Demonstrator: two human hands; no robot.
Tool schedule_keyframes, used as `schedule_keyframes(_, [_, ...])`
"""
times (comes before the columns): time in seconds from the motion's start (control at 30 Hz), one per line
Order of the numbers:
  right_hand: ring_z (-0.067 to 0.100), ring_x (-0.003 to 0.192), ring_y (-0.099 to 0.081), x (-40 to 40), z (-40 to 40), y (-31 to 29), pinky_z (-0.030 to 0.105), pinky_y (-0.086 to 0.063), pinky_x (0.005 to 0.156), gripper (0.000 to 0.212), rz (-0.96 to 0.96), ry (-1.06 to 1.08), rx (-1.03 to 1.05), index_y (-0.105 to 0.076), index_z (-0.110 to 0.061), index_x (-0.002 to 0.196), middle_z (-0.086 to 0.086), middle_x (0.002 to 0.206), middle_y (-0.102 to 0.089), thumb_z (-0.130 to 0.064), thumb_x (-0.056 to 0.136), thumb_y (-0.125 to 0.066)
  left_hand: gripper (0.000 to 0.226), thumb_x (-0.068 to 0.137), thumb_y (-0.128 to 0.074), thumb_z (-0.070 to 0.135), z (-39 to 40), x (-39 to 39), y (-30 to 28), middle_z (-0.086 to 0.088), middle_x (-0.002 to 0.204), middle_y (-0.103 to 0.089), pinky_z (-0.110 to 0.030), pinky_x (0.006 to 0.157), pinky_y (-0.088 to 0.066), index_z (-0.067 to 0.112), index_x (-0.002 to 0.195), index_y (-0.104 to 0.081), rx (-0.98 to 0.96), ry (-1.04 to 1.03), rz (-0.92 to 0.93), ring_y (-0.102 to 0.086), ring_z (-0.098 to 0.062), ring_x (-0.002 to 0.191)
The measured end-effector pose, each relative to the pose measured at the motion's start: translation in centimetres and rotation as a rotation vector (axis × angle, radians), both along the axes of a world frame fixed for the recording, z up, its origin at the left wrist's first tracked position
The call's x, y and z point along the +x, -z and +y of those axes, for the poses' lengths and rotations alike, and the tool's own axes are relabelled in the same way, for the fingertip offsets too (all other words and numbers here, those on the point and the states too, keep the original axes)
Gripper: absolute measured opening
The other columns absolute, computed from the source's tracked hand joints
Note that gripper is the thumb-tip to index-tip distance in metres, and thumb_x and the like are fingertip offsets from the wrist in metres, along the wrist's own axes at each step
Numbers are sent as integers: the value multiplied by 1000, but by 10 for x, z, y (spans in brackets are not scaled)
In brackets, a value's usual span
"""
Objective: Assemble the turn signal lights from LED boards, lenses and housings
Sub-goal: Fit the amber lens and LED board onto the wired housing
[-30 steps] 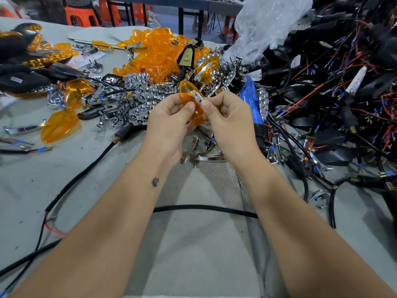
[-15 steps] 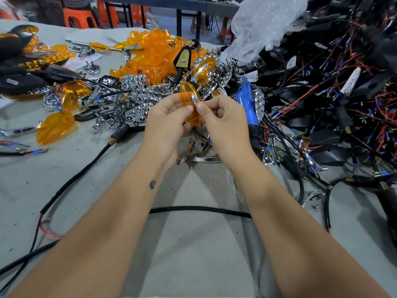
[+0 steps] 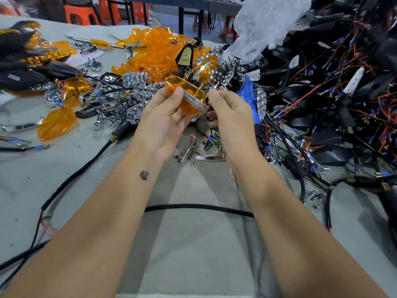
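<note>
My left hand (image 3: 163, 123) holds an amber lens (image 3: 189, 91) in front of me, thumb on top and fingers under it. A chrome trim strip (image 3: 194, 102) lies across the lens. The curled fingertips of my right hand (image 3: 231, 112) meet the lens's right end at the tip of that strip. Behind the hands lie a heap of amber lenses (image 3: 154, 46) and chrome reflector boards (image 3: 137, 97). Black housings with red and black wires (image 3: 343, 93) are piled at the right.
A blue-handled tool (image 3: 249, 93) lies just right of my right hand. Loose chrome strips (image 3: 208, 157) sit under my wrists. A black cable (image 3: 193, 206) crosses the grey table (image 3: 193, 254). One lens (image 3: 57, 123) lies at the left, a plastic bag (image 3: 264, 22) behind.
The lens has swung from nearly upright to lying flatter, its chrome strip now facing up. My hands have drawn slightly apart, the right one sliding to the lens's right end.
</note>
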State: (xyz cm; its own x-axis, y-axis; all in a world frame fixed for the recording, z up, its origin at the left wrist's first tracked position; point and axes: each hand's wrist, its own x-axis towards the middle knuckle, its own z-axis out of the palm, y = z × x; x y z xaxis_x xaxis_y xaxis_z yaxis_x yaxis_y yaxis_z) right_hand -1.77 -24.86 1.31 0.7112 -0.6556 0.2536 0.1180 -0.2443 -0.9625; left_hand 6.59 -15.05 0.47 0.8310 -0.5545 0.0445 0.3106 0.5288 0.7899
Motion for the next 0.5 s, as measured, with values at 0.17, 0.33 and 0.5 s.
schedule_keyframes(0.17, [5,75,-62,4,-1,4,27,-55,72,7,10,-112,50,-66,-18,100,0,93,-69,-23,97,-63,9,100,-53,11,-1,-3,-1,-2,88,-71,-30,83,-58,15,95,-60,-30,30,-59,-69,-15,86])
schedule_keyframes(0.33, [11,76,-61,3,-4,5,28,-53,77,6,-38,-158,145,-66,-10,98,5,89,-67,-15,95,-66,10,101,-52,12,-1,-5,-2,-2,87,-74,-29,80,-58,14,96,-60,-17,36,-56,-71,-15,86])
schedule_keyframes(0.5, [10,72,-62,4,-3,5,26,-54,72,8,-48,-190,111,-65,-13,91,1,82,-68,-20,94,-67,8,88,-64,11,1,-7,-2,-2,87,-71,-30,78,-56,14,94,-59,-6,31,-135,-68,-14,78])
